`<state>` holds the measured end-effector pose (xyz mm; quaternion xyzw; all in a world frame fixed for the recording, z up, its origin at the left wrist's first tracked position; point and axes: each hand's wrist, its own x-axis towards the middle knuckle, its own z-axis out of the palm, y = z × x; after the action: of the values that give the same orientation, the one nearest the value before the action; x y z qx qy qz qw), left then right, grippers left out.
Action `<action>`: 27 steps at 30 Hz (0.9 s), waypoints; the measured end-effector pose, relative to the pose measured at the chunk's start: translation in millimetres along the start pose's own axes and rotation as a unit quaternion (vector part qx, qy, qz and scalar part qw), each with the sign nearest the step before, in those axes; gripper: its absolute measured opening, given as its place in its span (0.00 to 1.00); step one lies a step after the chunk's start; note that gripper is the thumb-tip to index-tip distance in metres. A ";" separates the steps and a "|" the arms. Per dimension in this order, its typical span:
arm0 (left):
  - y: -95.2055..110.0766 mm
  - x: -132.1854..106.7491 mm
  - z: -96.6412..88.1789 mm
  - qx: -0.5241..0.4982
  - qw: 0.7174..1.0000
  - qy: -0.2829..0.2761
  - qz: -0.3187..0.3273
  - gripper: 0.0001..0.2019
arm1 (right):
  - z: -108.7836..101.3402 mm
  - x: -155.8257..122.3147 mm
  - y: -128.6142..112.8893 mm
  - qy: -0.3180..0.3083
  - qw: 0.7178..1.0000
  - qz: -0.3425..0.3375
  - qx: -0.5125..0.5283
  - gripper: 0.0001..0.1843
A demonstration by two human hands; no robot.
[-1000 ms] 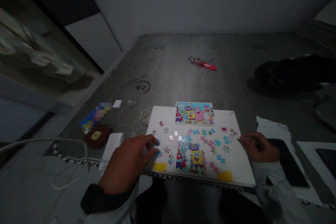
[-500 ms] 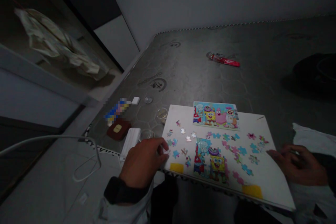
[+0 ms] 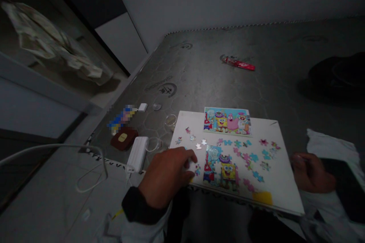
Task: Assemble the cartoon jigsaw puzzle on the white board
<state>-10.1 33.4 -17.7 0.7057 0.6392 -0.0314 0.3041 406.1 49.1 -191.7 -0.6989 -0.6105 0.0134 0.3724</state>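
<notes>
On a white board (image 3: 281, 182) lies a partly joined jigsaw puzzle (image 3: 228, 172), showing a yellow cartoon sponge figure. Loose puzzle pieces (image 3: 253, 157) are scattered around it. A picture card (image 3: 227, 122) of the cartoon characters rests on the board's far edge. My left hand (image 3: 168, 171), with a black watch at its wrist, reaches over the board's left side. Its thumb and index finger are apart, close to a small puzzle piece (image 3: 197, 169). Beside the right edge, my right hand (image 3: 312, 172) is curled closed; what is inside its fingers is hidden.
Left of the board are a white power bank (image 3: 137, 153), a brown case (image 3: 124, 139) and small clear round containers (image 3: 171, 120). A red packet (image 3: 239, 63) lies farther back. At right are a white cloth (image 3: 327, 144), a dark flat device (image 3: 343, 188) and a black object (image 3: 338, 76).
My left hand has moved right, farther over the board's pieces. My right hand has curled in more and shifted off the dark device. The whole view has shifted slightly.
</notes>
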 end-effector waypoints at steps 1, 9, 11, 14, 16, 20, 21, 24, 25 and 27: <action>1.8 1.1 0.6 0.006 1.000 -0.001 0.010 0.17 | -1.6 0.8 -3.9 -0.005 1.000 -0.003 0.007 0.23; 12.1 8.2 2.0 0.046 0.999 -0.023 0.015 0.17 | -12.2 0.4 -49.2 0.016 0.999 0.028 -0.011 0.18; 12.5 9.6 3.5 0.049 0.998 -0.024 0.011 0.16 | -12.4 0.0 -51.7 0.009 1.000 0.026 0.008 0.16; 12.9 11.4 5.6 0.058 0.998 -0.029 0.017 0.14 | -13.1 -0.1 -53.5 0.004 1.000 0.030 0.007 0.16; 12.9 12.0 6.4 0.061 0.997 -0.035 0.021 0.13 | -14.1 -0.1 -56.2 0.006 1.000 0.030 -0.005 0.18; 12.2 12.6 8.0 0.063 0.997 -0.033 0.030 0.13 | -15.7 -0.5 -61.2 0.006 1.000 0.018 -0.019 0.21; 12.0 12.9 8.4 0.062 0.997 -0.031 0.035 0.12 | -15.6 -0.7 -61.4 0.004 1.000 0.019 -0.017 0.21; 12.5 13.7 8.6 0.056 0.997 -0.032 0.051 0.12 | -14.8 -1.5 -59.4 -0.002 1.000 0.024 -0.009 0.23; 13.2 13.9 8.1 0.055 0.997 -0.032 0.054 0.12 | -14.5 -1.7 -58.4 -0.002 1.000 0.023 -0.010 0.23; 15.1 14.0 6.7 0.056 0.996 -0.032 0.056 0.12 | -13.9 -2.0 -57.2 0.000 1.000 0.020 -0.009 0.24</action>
<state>8.6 42.6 -23.4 0.7552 0.5854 -0.0728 0.2857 364.0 39.0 -151.8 -0.7142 -0.5966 0.0146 0.3657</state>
